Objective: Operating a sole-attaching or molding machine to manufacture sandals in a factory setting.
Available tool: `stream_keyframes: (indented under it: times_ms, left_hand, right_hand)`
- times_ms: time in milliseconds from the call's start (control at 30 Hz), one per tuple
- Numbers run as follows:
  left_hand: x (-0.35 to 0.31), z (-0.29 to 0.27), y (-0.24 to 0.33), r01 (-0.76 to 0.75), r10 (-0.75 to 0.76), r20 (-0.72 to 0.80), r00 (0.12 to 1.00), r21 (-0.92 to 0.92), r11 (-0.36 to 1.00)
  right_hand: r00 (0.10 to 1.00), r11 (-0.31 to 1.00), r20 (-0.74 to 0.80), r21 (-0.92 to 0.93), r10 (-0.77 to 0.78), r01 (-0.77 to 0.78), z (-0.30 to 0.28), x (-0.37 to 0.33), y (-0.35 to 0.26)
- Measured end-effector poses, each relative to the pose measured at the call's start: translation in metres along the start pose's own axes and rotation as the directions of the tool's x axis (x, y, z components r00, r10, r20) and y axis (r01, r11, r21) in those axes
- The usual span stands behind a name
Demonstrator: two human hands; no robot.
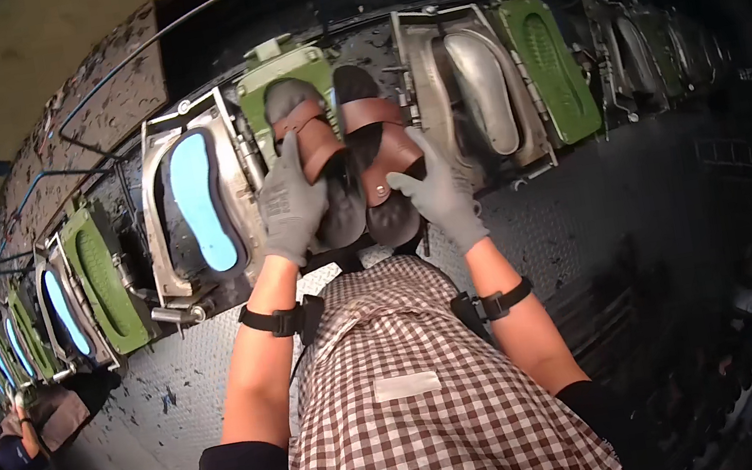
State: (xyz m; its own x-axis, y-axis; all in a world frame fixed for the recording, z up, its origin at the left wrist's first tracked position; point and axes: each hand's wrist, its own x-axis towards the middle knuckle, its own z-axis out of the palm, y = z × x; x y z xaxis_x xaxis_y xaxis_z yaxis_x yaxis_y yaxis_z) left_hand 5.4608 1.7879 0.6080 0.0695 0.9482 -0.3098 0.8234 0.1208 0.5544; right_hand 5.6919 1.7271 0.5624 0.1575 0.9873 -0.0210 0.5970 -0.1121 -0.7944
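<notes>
Head view: the gloved left hand (295,206) grasped the left sandal (320,148); the gloved right hand (441,197) grasped the right sandal (388,156) at its brown strap. Sandals sat side by side between a blue-topped mould (202,203), left, and a metal last (483,90), right. Contact with the green plate (254,87) beyond: could not tell.

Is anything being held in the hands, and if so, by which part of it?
Yes: the gloved left hand holds the left sandal, the gloved right hand the right sandal, each by its outer side, at the brown straps.
</notes>
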Motion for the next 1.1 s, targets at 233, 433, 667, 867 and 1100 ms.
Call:
stream_keyframes:
  times_ms: [233,433,667,867,1100]
  left_hand:
    - [0.000,0.033,0.079,-0.242,0.068,-0.348,0.935,-0.488,0.839]
    - [0.017,0.107,0.219,-0.349,0.157,-0.370,0.916,-0.538,0.768]
    - [0.047,0.247,0.235,-0.135,-0.039,-0.300,0.953,-0.537,0.832]
    - [0.130,0.248,0.224,0.277,-0.229,0.182,0.956,-0.816,0.507]
    - [0.130,0.298,0.181,0.119,-0.179,0.123,0.976,-0.992,-0.029]
  right_hand:
    - [0.950,0.978,-0.312,0.206,0.023,0.044,-0.141,0.035,0.001]
    - [0.964,0.934,-0.246,-0.311,0.099,-0.176,-0.270,0.067,0.072]
    - [0.934,0.774,0.070,0.540,0.350,-0.330,-0.234,0.032,0.164]
    - [0.924,0.562,0.133,0.760,0.358,-0.327,-0.258,0.076,0.146]
    - [0.943,0.946,-0.133,-0.161,-0.304,0.282,-0.218,0.175,0.136]
